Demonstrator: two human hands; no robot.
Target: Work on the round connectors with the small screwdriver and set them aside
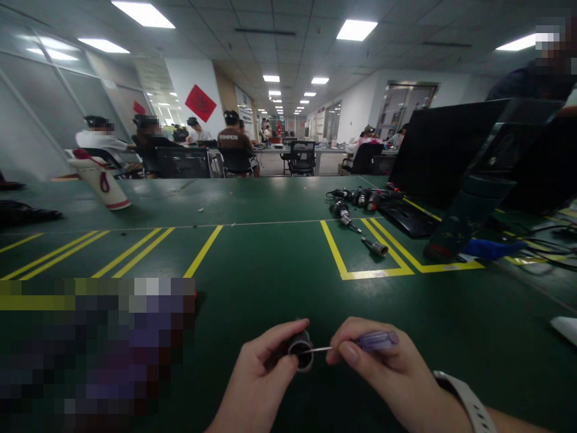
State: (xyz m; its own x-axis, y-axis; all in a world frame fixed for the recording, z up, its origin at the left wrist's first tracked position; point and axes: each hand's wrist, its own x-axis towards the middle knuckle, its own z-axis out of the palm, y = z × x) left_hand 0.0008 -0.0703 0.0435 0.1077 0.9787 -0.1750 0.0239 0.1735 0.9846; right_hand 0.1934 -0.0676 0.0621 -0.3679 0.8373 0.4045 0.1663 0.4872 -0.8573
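Observation:
My left hand (264,367) is closed around a small dark cylindrical housing (305,365), whose round open end faces right toward my other hand. In my right hand (383,367) is a screwdriver (377,340) with a clear purple handle, pinched between thumb and fingers. Its thin metal shaft points left, and the tip reaches into the mouth of the housing. What the tip touches inside is hidden. Both hands are just above the green table (252,300), near its front edge.
A metal connector part (375,246) lies inside yellow tape, with a cable assembly (345,213) behind it. Farther right are a dark bottle (471,216), a black monitor (451,144) and loose cables (550,240). A white cup (103,180) leans at left; several people sit beyond.

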